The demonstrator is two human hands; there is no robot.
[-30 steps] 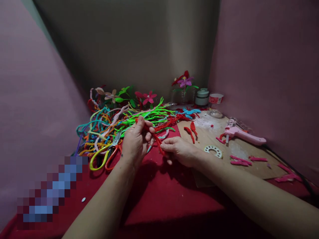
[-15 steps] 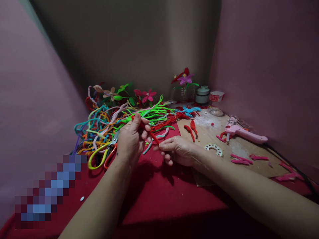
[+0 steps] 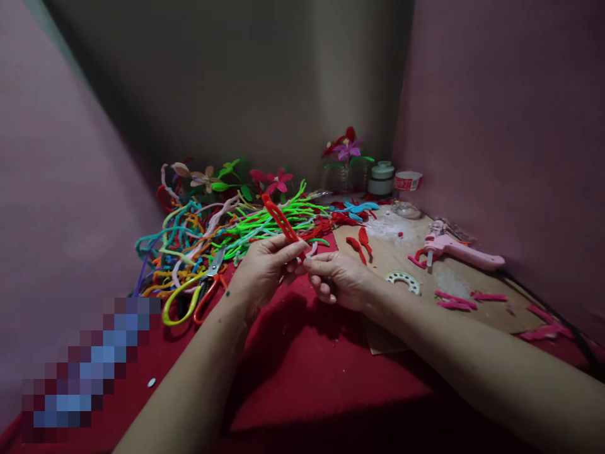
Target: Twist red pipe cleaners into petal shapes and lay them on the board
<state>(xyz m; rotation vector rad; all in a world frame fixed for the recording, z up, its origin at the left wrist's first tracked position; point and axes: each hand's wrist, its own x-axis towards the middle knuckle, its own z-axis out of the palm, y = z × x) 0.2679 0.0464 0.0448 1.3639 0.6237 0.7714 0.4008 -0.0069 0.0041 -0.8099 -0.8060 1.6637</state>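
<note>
Head view: red fuzzy loop (image 3: 275,212) leans toward 11 o'clock from the left hand (image 3: 269,268), thumb and finger clamped near its base. Right hand (image 3: 338,277), just beside at 3 o'clock, fingers drawn together; hold unclear. Judged best: firm base pinch, loop uncrushed.

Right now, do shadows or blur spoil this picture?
Head view: dim overall, with a paler band down the back wall; head view: dark shadows on the red cloth below the left hand and right hand; head view: red loop clear enough; head view: lettering on the tub unreadable; head view: coarse pixel blocks hide something.
</note>
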